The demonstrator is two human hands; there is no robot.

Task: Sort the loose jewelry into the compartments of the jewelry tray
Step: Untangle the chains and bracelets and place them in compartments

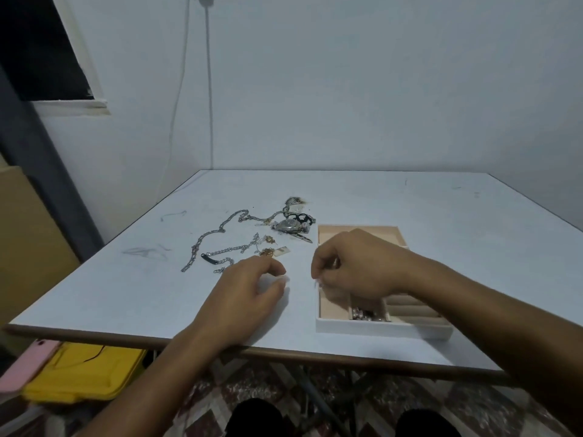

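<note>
A white jewelry tray (pixel 378 326) with beige lining sits at the table's front right; small silver pieces (pixel 366 314) lie in a front compartment beside ring rolls (pixel 410 305). My right hand (pixel 356 266) hovers over the tray's left edge, fingers curled, pinching something small and pale that I cannot make out. My left hand (pixel 249 294) rests on the table left of the tray, fingers loosely curled, holding nothing. Loose pieces lie beyond it: long silver chains (pixel 214 234), a silver watch (pixel 288 226), black rings (pixel 301 217), gold earrings (pixel 268 246).
The white table (pixel 410 203) stands against a pale wall, cables hanging at the back left. Under the front left edge sit a yellow box (pixel 85 376) and a pink item (pixel 28 364). A cardboard panel stands at far left.
</note>
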